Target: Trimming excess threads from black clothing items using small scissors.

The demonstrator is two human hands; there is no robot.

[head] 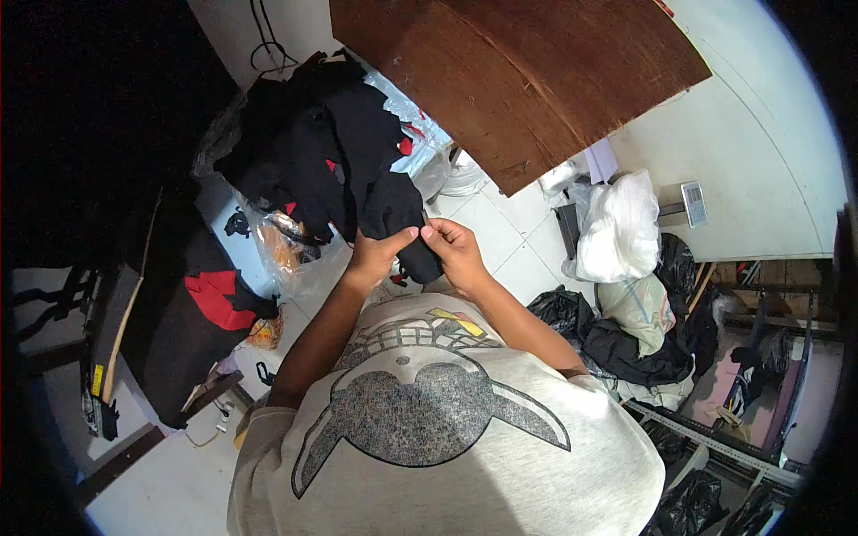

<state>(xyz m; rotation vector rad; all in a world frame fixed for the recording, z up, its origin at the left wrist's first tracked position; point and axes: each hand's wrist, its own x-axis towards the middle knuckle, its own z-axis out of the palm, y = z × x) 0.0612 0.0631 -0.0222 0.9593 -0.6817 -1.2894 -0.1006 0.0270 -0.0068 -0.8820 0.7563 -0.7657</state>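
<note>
Black fabric (395, 194) hangs in front of me, one end of it between my two hands. My left hand (381, 258) pinches its edge, the thumb pointing to the right. On the other side my right hand (456, 251) grips the cloth between thumb and bent fingers. A thin, small piece stands up by the right fingertips, too little of it showing to name. Behind lies a big heap of black cloth (295, 134), with a few red scraps (405, 147) among it. Clear plastic sheeting (281, 248) shows under the heap.
A brown wooden board (523, 74) juts in at the top. White plastic bags (617, 228) and black bags (563, 315) stand on the right, near a metal rack (724, 449). Red cloth (218, 299) lies on dark material at the left. The floor is white tile (496, 221).
</note>
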